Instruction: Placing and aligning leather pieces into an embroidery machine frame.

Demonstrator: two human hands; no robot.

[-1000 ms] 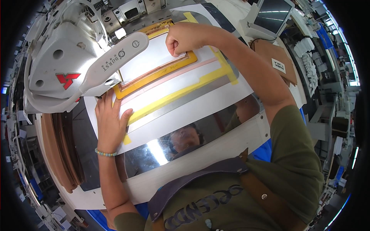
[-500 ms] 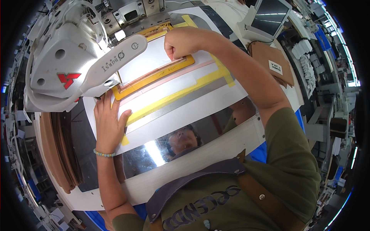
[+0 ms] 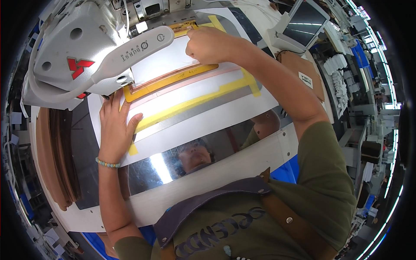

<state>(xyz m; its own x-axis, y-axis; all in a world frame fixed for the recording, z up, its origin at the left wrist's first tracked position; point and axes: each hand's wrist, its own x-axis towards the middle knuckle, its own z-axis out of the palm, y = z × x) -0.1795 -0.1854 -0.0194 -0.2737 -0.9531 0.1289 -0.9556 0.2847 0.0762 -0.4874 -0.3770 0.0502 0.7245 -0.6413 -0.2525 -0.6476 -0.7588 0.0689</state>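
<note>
The bare right hand (image 3: 210,44) has shifted off the near edge of the yellow, flat-barred rectangular frame (image 3: 173,82); curled over its right end, its grip I can't tell. The long axis slants up-right from my outspread left hand (image 3: 116,130), equally close.

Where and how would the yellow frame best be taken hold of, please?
I would pinch the middle of the near bar of the yellow frame, coming from the person's own side. That bar is long, narrow and uncovered between the left hand at one end and the right hand near the other, whereas the white paddle-shaped panel hides part of the frame farther back.
</note>
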